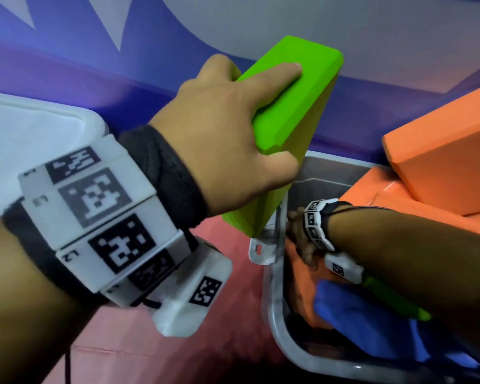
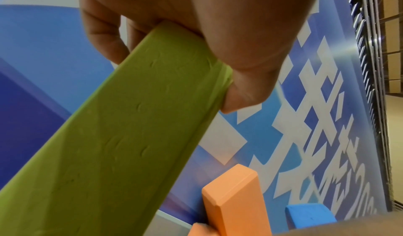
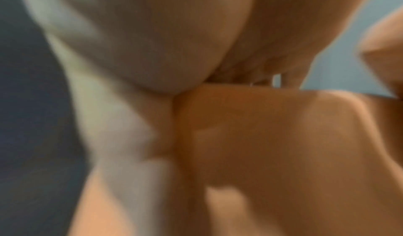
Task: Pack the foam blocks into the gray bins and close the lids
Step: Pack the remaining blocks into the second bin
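My left hand (image 1: 250, 115) grips a bright green foam block (image 1: 302, 112) by its upper end, index finger along the top face and thumb on the side. The block hangs tilted above the left rim of the open gray bin (image 1: 272, 300). The left wrist view shows this green block (image 2: 122, 145) running down from the left hand (image 2: 196, 24). My right hand (image 1: 299, 239) reaches into the bin and holds the top of an orange block (image 1: 297, 286) near the bin's left wall. In the blurred right wrist view the right hand (image 3: 196, 41) sits over that orange block (image 3: 283, 145).
A blue block (image 1: 358, 322) and a second green block (image 1: 394, 300) lie inside the bin under my right forearm. Several orange blocks (image 1: 449, 151) pile at the bin's right side. A white lidded container (image 1: 39, 120) stands at left. A blue printed wall rises behind.
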The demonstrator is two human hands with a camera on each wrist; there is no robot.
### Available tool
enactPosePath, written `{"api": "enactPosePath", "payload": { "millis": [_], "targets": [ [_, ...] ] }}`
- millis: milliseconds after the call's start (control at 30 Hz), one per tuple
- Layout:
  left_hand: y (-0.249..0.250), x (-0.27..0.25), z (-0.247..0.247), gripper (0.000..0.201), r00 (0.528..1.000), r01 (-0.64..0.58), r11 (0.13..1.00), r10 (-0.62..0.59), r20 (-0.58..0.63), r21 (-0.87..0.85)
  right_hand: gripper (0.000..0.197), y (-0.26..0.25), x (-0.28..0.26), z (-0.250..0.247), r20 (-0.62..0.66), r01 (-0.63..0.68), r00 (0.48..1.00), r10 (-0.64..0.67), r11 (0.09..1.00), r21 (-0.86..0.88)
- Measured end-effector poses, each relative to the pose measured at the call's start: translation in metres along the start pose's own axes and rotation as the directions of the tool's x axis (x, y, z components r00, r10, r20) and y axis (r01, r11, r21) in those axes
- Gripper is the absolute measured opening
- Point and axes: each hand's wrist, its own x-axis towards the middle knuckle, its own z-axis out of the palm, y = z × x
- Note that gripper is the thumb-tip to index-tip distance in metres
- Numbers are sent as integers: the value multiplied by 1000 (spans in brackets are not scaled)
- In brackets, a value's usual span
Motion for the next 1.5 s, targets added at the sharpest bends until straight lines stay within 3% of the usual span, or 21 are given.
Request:
{"api": "enactPosePath", "payload": {
  "millis": [100, 267, 367, 400, 500, 533, 633, 800, 933, 1033, 1167, 1267, 1333, 1433, 1500],
  "targets": [
    [1, 3, 0, 88, 1000, 7, 1000, -7, 6, -7, 114, 3, -38, 1, -174, 50, 984, -27, 990, 130],
    [12, 8, 0, 89, 999, -28, 999, 27, 20, 31, 106, 42, -103, -11, -325, 6, 935, 141, 911, 412],
    [11, 6, 0, 90, 1000, -6, 1000, 6, 21, 16, 101, 60, -113, -15, -376, -54, 899, 225, 909, 414],
    [9, 4, 0, 90, 1000, 5, 1000, -5, 22, 2, 96, 62, -114, -18, -405, -108, 874, 267, 921, 375],
    [8, 2, -1, 91, 999, 32, 999, -31, 35, -18, 82, 65, -114, -26, -588, -319, 676, 444, 896, 309],
    [9, 2, -2, 92, 999, 37, 999, -36, 41, -17, 82, 68, -111, -27, -590, -341, 641, 491, 871, 355],
    [16, 0, -2, 92, 998, 35, 999, -35, 49, 1, 85, 67, -92, -18, -540, -306, 668, 512, 850, 428],
    [25, -2, 2, 92, 999, -14, 999, 13, 46, 40, 67, 41, -31, -3, -458, -231, 723, 517, 806, 545],
    [23, -5, 3, 91, 999, -8, 999, 7, 38, 38, 105, 26, 0, 20, -387, -281, 697, 603, 727, 626],
    [22, -7, 0, 92, 999, 10, 1000, -8, 49, -26, 110, 26, -7, 16, -382, -176, 724, 574, 690, 702],
    [32, -10, -11, 92, 999, -10, 999, 12, 49, -49, 83, 41, -42, 2, -395, -89, 723, 567, 643, 760],
    [52, -11, -19, 91, 998, -62, 993, 62, -6, -95, 41, 51, -70, 11, -359, -74, 811, 463, 689, 721],
    [64, -12, -20, 89, 997, -82, 986, 79, -22, -144, 34, 52, -78, 30, -385, -37, 826, 411, 722, 691],
    [78, -13, -8, 82, 994, -108, 960, 113, 3, -258, 21, 60, -79, 62, -450, -17, 789, 418, 747, 664],
    [81, -13, 5, 81, 990, -100, 931, 129, 59, -351, 8, 76, -85, 82, -381, 12, 849, 365, 709, 705]
  ]
}}
